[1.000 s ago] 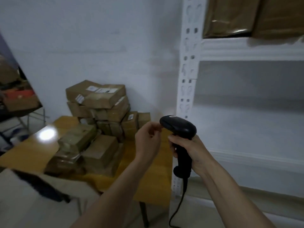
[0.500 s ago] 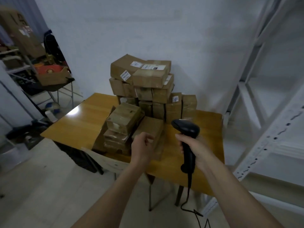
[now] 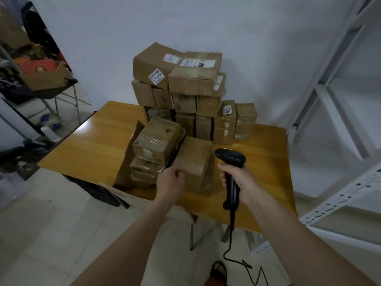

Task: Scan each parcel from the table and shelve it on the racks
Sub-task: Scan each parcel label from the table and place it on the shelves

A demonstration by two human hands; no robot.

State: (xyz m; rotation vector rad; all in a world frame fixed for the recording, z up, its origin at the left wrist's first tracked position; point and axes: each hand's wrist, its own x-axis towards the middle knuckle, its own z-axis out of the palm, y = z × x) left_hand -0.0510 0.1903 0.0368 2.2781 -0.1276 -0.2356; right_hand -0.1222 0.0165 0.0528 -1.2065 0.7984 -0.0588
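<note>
- Parcels [image 3: 181,96]: brown cardboard boxes stacked against the wall at 12 o'clock on the wooden table [image 3: 86,149]; a lower stack [image 3: 154,145] stands just left of a single front box [image 3: 193,159] near the table's front edge.
- Left hand [image 3: 170,181]: fingers curled, holding nothing, poised at the front box's near left corner; contact cannot be confirmed.
- Right hand [image 3: 237,179]: gripping the handle of a black barcode scanner [image 3: 231,159], head aimed towards 11 o'clock, cable trailing to the floor.
- White metal rack [image 3: 340,195]: at 3 o'clock, beside the table.
- Cluttered stand with an open box [image 3: 44,76]: at 10 o'clock.
</note>
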